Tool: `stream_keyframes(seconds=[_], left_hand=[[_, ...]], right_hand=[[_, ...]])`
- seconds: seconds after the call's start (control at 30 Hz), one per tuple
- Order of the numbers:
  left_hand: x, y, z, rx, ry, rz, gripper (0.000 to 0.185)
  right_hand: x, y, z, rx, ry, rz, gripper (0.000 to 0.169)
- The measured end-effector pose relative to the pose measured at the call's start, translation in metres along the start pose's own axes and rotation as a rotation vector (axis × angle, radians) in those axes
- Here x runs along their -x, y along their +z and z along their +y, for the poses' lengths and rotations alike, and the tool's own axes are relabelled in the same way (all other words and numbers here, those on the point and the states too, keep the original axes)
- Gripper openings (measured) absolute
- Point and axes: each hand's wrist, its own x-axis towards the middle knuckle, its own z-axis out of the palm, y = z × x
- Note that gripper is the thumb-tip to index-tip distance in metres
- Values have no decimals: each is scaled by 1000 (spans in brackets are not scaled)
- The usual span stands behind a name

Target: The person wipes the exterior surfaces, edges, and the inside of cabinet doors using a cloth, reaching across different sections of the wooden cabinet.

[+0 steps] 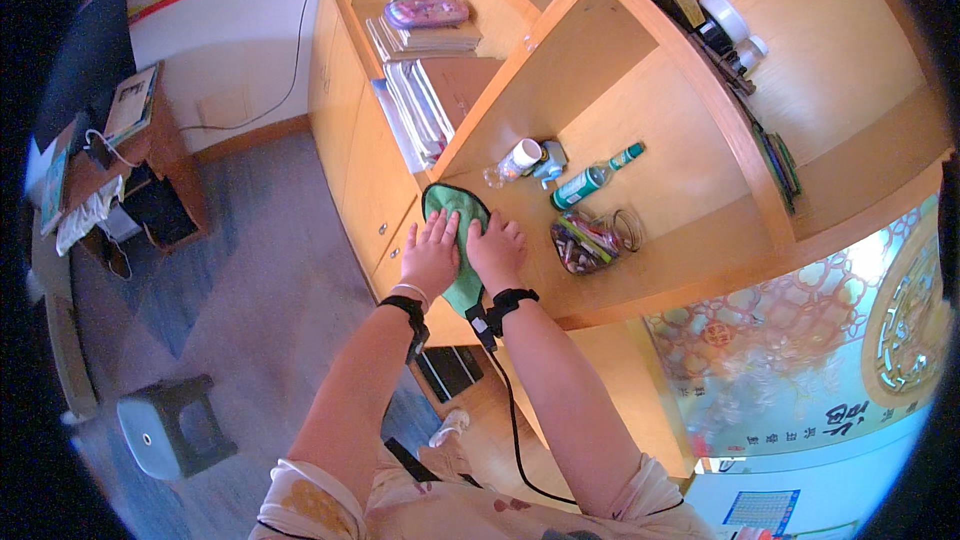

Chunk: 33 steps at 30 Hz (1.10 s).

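A green cloth (470, 281) with dark edging lies on the wooden shelf board (536, 296), at its left front corner. My left hand (433, 247) rests palm down on the cloth, its fingers stretched towards the far end. Beside it, my right hand (496, 249) has its thumb on the cloth, with the other fingers bent near the cloth's right edge. Whether those fingers pinch the fabric cannot be told. Black straps with small devices circle both wrists, and a black cable (514, 412) runs down from near the right wrist.
Right of my hands are a clear pouch of pens (585, 244), a green-capped bottle (592, 180), a white container (521, 156) and a blue-grey gadget (553, 159). Books (424, 109) fill the adjoining compartment. A stool (169, 431) stands on the floor at lower left, a desk (161, 142) farther up.
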Motion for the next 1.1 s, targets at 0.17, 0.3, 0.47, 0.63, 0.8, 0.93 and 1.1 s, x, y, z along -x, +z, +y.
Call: stream_keyframes(seconds=[0.17, 0.3, 0.47, 0.63, 0.8, 0.93, 1.1], left_hand=[[-8, -6, 6, -21, -23, -121, 59], [-7, -10, 1, -52, -22, -180, 59], [-3, -8, -4, -93, 9, -169, 57], [-4, -9, 7, 16, -42, -208, 60], [-1, -5, 0, -34, -42, -178, 68], [-5, -2, 4, 8, -45, -190, 67], [-1, 12, -2, 91, -77, -61, 65]], right_hand=[[-23, -6, -26, -19, -97, -48, 63], [-11, 7, -30, -178, -116, 79, 66], [20, 24, -17, -217, -209, 251, 58], [16, 27, -6, -297, -255, 317, 54], [14, 18, -18, -482, -302, 196, 58], [-10, 23, -23, -340, -313, 197, 65], [-28, 28, -25, -398, -378, 289, 69]])
